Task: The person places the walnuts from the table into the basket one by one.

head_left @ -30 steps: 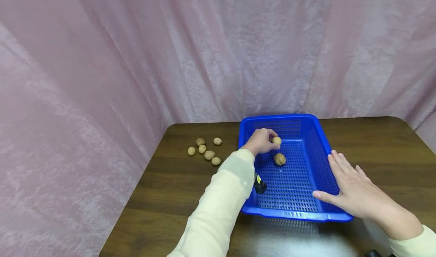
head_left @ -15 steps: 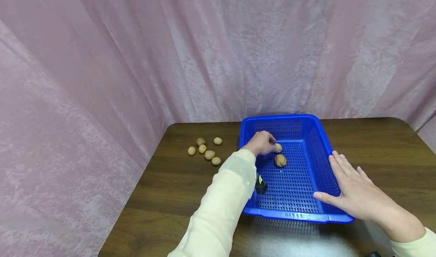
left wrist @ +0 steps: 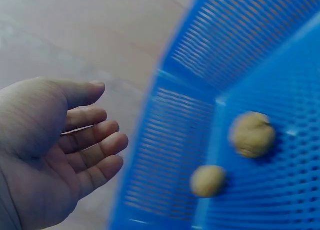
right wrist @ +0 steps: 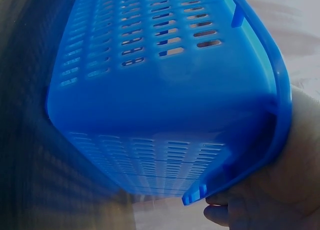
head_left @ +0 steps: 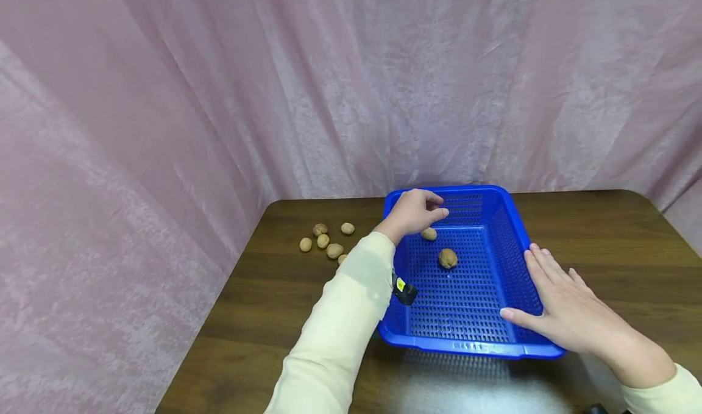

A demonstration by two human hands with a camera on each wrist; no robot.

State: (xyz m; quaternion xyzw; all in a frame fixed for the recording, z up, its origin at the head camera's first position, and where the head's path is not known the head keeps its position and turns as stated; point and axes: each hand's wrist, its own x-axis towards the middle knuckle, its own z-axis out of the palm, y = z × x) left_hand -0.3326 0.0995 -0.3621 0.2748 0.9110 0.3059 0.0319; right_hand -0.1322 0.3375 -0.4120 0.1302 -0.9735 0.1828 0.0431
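Observation:
My left hand [head_left: 412, 214] hovers over the far left part of a blue plastic basket [head_left: 466, 348]. In the left wrist view that hand [left wrist: 65, 145] holds nothing, its fingers loosely bent and the thumb apart from them. Two walnuts lie on the perforated basket floor. The smaller pale walnut [head_left: 429, 234] is just below the hand, by the side wall, and the larger brown walnut [head_left: 447, 258] sits nearer the middle. My right hand [head_left: 573, 307] rests on the basket's right rim near the front corner, fingers straight and thumb spread over the inside.
Left of the basket, several walnuts [head_left: 334, 251] lie loosely grouped on the dark wooden table [head_left: 263, 316], one partly hidden by the left sleeve. Behind the table hangs a pink curtain [head_left: 351, 97]. A small black device [head_left: 404, 292] sits at the left wrist.
The left hand has let go of the smaller walnut inside the basket, then risen and drawn back to the left. The walnut now lies near the left wall. The right hand stays put.

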